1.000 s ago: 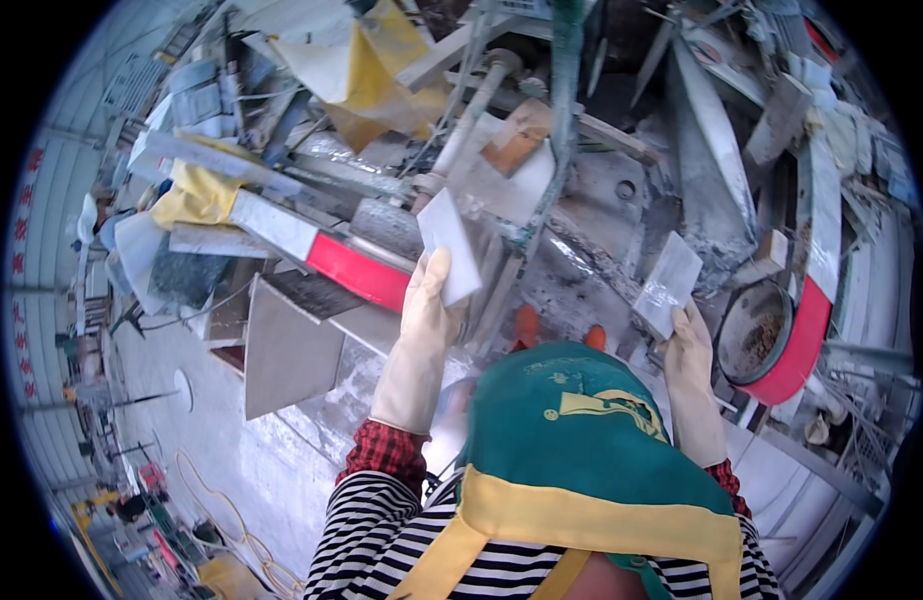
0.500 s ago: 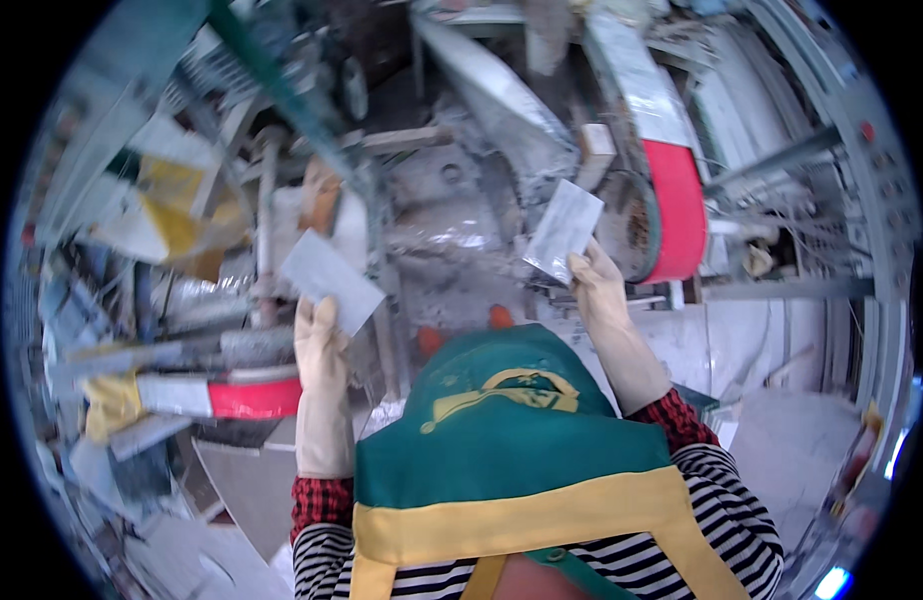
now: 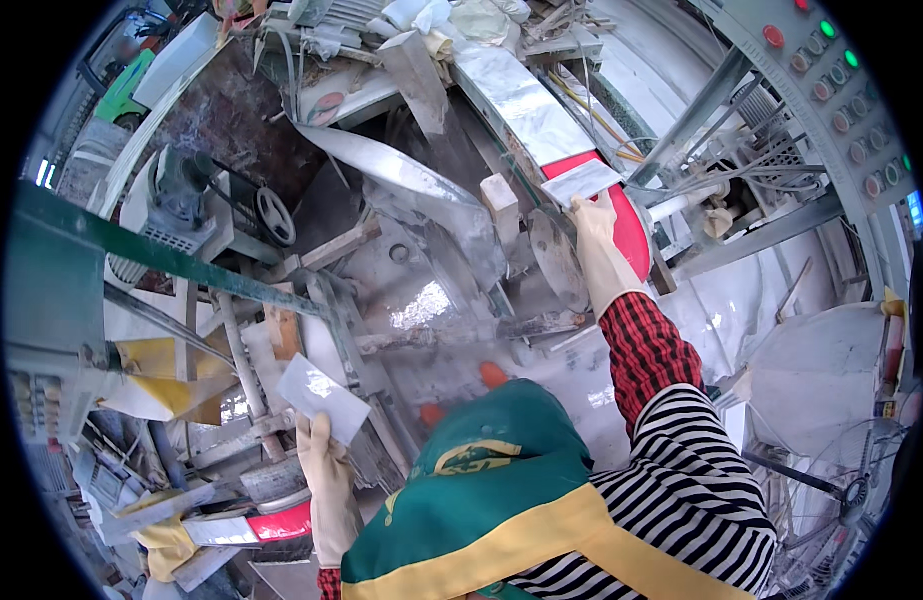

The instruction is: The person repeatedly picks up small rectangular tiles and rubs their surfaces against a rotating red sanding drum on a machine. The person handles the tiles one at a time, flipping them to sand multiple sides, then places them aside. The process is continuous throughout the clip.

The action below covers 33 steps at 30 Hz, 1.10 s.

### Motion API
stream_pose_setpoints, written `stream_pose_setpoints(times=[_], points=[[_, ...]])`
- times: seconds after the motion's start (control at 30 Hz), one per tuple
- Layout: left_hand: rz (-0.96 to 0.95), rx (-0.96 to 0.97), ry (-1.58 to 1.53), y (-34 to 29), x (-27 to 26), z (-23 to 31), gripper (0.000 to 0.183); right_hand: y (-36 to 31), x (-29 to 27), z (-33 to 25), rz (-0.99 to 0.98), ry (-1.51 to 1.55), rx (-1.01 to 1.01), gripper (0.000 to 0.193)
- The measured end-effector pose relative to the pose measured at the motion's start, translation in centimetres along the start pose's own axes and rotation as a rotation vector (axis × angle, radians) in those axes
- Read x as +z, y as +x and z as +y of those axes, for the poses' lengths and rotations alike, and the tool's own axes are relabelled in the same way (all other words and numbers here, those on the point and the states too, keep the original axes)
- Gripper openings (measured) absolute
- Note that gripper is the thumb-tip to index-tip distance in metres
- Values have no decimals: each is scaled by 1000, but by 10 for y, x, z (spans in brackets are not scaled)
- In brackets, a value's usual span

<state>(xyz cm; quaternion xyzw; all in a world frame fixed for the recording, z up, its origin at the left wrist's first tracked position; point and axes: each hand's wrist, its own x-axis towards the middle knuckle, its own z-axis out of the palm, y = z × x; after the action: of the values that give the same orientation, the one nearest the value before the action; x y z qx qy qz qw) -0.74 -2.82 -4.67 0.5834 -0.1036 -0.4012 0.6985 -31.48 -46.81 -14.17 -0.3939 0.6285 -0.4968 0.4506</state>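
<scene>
A cream glove covers my left hand (image 3: pixel 328 480), which pinches the lower edge of a pale grey-white rectangular tile (image 3: pixel 325 398) beside a metal frame. My right hand (image 3: pixel 600 240), in the same kind of glove, reaches forward and grips a second pale tile (image 3: pixel 582 182) by its near edge. That tile lies at or just above the rounded end of a red conveyor belt (image 3: pixel 632 235); whether it touches cannot be made out. White-grey marbled slabs (image 3: pixel 527 110) lie on the belt beyond it. Both thumbs show, while the fingers under the tiles are hidden.
A second red belt (image 3: pixel 282 522) with a pale slab lies at lower left. Green metal bars (image 3: pixel 182 252) cross the left side. A control panel (image 3: pixel 832 90) with lit buttons stands at upper right. A wooden block (image 3: pixel 500 205) sits near the right belt; a fan (image 3: pixel 857 495) stands at lower right.
My right hand has moved forward, bringing its tile over the red belt's end. My left hand still grips its tile. The view has shifted and turned toward the right belt.
</scene>
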Motion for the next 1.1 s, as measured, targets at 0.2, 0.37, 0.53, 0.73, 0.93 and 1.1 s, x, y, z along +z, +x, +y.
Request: stream_pose_setpoints(times=[0.2,0.37,0.53,0.73,0.93,1.1], points=[[-23,-58,14,0,-8,1,41,53,35,26,132,5,-50,56],[13,-24,19,11,10,-1,43,88,20,52,51,-298,49,61],[-45,-114,81,20,24,-1,41,51,-26,3,-163,-387,56,68],[-222,-214,180,36,80,-5,38,-98,-17,34,-637,226,43,58],[-440,-307,167,47,102,-15,49,-228,23,-22,-1209,161,40,77],[-470,-280,80,39,122,-1,50,-221,28,-42,-1174,196,9,79]])
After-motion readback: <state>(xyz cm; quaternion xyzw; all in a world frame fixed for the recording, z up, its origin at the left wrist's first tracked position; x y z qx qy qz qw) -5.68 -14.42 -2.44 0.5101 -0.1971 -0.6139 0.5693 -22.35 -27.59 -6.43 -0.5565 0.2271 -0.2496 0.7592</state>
